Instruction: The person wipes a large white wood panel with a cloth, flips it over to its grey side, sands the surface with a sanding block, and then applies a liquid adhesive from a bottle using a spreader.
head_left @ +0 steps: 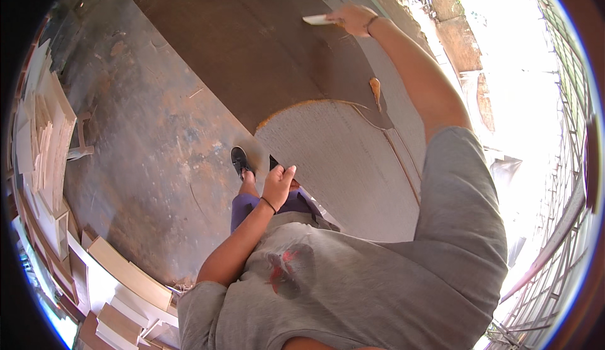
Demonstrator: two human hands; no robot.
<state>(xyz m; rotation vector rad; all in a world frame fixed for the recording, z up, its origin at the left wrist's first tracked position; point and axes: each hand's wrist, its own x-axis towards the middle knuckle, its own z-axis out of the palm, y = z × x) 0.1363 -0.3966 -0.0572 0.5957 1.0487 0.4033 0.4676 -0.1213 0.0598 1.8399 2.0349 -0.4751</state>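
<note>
left hand (278,185) sits closest, fingers loosely curled against the near edge of the big board (343,161); further out the right hand (353,19) pinches a pale scraper (317,20) flat on the board's brown coated part; offcut stacks (41,129) sit far left

Two hands (277,183), one scraper (317,19), one large board (340,154), one shoe (239,160).
</note>
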